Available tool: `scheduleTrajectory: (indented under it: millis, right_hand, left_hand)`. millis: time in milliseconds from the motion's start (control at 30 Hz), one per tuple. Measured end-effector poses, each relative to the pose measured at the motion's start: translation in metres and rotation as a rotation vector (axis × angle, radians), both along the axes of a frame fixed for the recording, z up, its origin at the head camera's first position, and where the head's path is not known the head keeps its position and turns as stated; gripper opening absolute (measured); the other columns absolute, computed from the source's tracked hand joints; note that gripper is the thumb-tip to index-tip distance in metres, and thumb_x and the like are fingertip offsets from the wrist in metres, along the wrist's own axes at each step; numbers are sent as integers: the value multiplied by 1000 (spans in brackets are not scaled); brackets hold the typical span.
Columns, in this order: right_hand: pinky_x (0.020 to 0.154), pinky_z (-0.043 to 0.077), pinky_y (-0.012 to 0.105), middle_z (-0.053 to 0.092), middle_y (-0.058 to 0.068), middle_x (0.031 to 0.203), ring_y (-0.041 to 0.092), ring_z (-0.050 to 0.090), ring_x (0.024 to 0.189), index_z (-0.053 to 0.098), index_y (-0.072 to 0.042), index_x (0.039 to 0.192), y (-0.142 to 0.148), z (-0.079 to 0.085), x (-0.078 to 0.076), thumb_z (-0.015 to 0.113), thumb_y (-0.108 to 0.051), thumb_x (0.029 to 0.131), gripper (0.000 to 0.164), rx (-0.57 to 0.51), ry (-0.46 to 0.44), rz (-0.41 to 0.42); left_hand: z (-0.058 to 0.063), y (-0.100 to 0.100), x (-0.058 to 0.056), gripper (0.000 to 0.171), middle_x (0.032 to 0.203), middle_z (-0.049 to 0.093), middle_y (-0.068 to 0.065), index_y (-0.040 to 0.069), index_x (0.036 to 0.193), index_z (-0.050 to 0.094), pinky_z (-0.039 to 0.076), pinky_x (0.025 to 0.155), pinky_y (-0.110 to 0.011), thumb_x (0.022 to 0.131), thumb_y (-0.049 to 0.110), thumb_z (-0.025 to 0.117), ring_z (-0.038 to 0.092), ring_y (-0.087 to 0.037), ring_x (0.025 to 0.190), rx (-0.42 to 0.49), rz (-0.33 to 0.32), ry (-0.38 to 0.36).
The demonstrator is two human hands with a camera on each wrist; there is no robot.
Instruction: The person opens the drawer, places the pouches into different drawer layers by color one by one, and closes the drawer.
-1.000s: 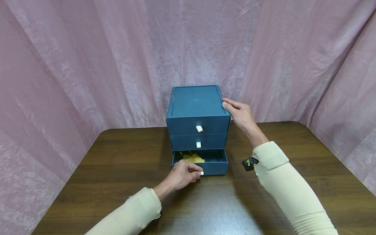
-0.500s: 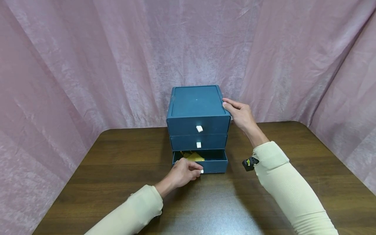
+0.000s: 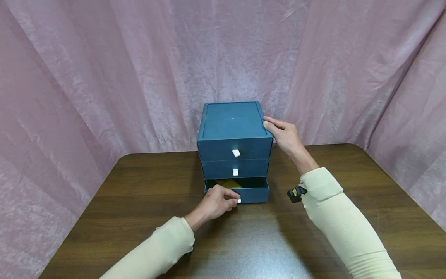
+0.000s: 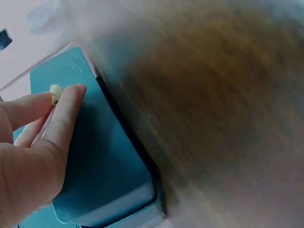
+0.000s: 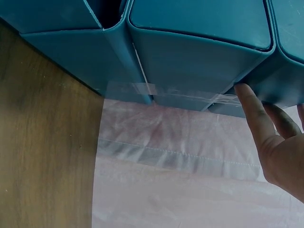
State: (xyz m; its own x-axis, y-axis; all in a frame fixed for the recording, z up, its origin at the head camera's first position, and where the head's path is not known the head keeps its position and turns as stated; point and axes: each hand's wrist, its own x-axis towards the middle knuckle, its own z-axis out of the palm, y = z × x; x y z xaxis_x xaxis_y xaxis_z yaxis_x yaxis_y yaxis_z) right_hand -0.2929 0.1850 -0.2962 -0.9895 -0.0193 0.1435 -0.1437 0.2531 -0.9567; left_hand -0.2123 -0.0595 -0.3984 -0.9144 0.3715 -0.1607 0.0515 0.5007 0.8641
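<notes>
A blue three-drawer cabinet (image 3: 233, 124) stands at the back of the table. Its bottom drawer (image 3: 256, 195) is pulled partway out, and something flat and yellow (image 3: 232, 183) lies inside, partly hidden by the drawer front and my hand. My left hand (image 3: 213, 203) pinches the white knob (image 4: 56, 89) of that drawer between thumb and fingers. Up at the cabinet's right side, my right hand (image 3: 287, 137) rests with its fingers against the upper edge; in the right wrist view those fingertips touch the side wall near the top.
White knobs also sit on the top drawer (image 3: 252, 148) and middle drawer (image 3: 252, 168), both pushed in. Clear tape (image 5: 190, 94) runs across the cabinet's side. Pink curtain (image 3: 139, 77) hangs behind the brown wooden table (image 3: 146, 190). A small black device (image 3: 296, 194) is at the right wrist.
The bottom drawer has slid a little further back into the cabinet, with my left hand moving along on its knob. Less of the yellow thing shows. My right hand stays in place.
</notes>
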Motion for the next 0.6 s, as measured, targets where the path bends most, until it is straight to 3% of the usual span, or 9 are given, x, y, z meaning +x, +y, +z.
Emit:
scheduleTrajectory:
  millis: [600]
  right_hand:
    - [109, 39, 46, 41, 6, 155, 26, 40, 141, 51, -19, 148, 0, 0, 0, 57, -40, 102, 51, -9, -6, 2]
  left_hand:
    - [0, 2, -11, 15, 95, 73, -8, 4, 104, 78, 57, 75, -32, 92, 0, 69, 70, -20, 80, -39, 14, 37]
